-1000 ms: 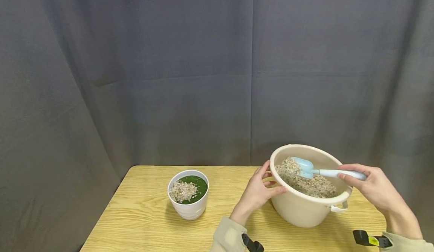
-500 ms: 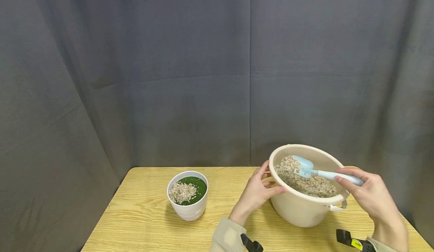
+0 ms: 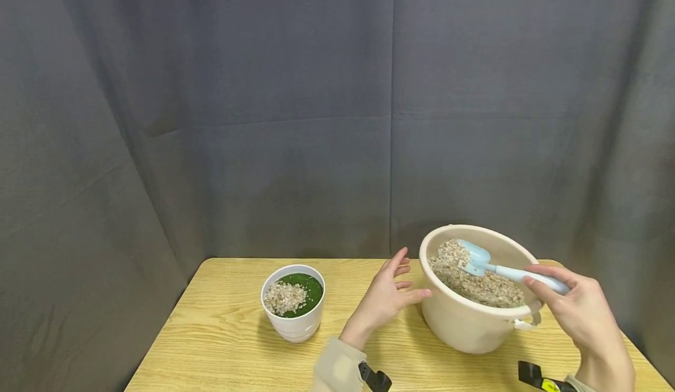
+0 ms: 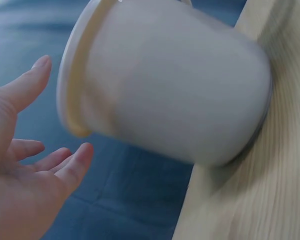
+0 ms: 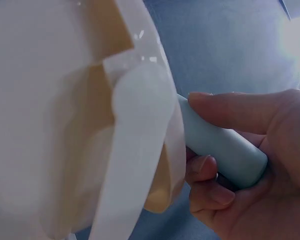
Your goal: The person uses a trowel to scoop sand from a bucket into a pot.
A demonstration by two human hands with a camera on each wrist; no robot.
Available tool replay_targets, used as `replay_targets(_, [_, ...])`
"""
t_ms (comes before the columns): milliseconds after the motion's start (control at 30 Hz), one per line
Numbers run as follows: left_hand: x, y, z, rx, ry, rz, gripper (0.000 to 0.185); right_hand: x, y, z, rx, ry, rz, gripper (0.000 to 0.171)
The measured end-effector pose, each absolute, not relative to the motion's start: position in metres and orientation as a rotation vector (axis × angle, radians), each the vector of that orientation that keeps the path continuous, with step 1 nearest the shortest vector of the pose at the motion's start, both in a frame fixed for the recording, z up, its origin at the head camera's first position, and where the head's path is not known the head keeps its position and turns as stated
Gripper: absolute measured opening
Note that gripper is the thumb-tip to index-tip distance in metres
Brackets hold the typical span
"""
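Note:
A cream bucket [image 3: 464, 327] [image 4: 175, 85] [image 5: 75, 120] filled with pale gravel [image 3: 474, 283] stands on the wooden table [image 3: 227, 339] at the right. My right hand [image 3: 577, 307] [image 5: 250, 165] grips the handle of a light blue trowel [image 3: 477, 258] [image 5: 225, 150], whose blade lies in the gravel. My left hand [image 3: 387, 295] [image 4: 25, 165] hovers open just left of the bucket, fingers spread and apart from its wall. A white pot [image 3: 293, 304] with green filling and a heap of gravel on top sits at the table's left.
A dark grey curtain [image 3: 316, 116] hangs behind and to the left of the table. Bare tabletop lies between the pot and the bucket. The table's right edge runs close past the bucket.
My left hand has let go of the bucket's rim and drawn back to the left, fingers opened. The right hand and trowel have barely shifted.

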State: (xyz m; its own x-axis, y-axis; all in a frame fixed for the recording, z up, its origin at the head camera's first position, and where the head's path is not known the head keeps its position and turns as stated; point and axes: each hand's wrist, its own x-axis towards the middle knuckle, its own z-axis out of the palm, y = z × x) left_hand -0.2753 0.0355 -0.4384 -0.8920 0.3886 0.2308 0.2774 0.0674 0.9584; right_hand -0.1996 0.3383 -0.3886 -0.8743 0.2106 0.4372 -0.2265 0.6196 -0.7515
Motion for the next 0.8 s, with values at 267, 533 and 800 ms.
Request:
replay_targets(267, [-0.267, -0.013, -0.429, 0.734, 2.394, 1.87, 0.091, -0.196, 0.323, -0.381, 0.003, -2.339, 1.185, 0.033])
replay_targets(533, [-0.257, -0.069, -0.416, 0.693, 2.562, 1.737, 0.089, -0.2, 0.296, -0.37, 0.036, -2.378, 1.178, 0.034])
replay_targets(800, [-0.248, -0.123, -0.415, 0.597, 2.721, 1.647, 0.085, -0.205, 0.267, -0.366, 0.101, -2.381, 1.178, 0.029])
